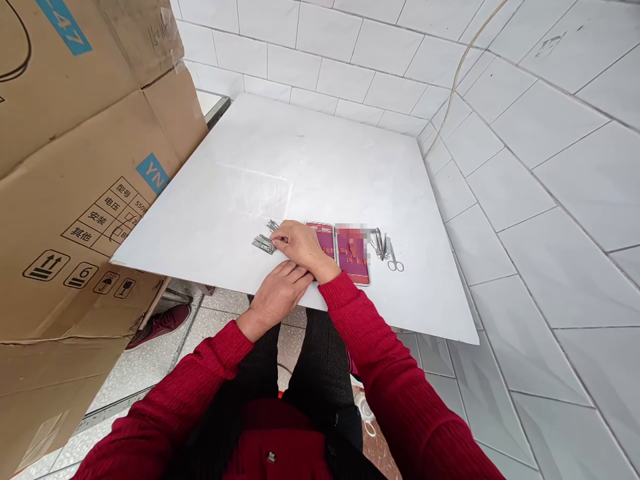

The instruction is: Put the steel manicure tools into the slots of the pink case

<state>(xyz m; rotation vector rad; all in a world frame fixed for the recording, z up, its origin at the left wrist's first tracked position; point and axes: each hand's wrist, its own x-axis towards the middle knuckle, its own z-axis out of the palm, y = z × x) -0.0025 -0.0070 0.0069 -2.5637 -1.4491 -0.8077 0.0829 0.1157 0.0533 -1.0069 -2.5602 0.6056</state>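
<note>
My right hand [300, 245] crosses over my left, its thumb and fingertips pinched at the end of a silver patterned nail clipper [263, 245] lying on the white tabletop. Just behind it lies another small metal piece [273, 225], partly hidden by the hand. My left hand [283, 291] rests at the table's near edge, fingers laid flat and partly under my right wrist; it holds nothing that I can see. An open manicure case [354, 270] with a red and purple lining lies right of my hands, its left half partly covered.
Small scissors [395, 261] and several metal grooming tools [379, 243] lie right of the case. Big cardboard boxes [100, 200] stand along the table's left side. Tiled walls [320, 73] bound the white table [350, 173] behind and right. A shoe [163, 325] shows below.
</note>
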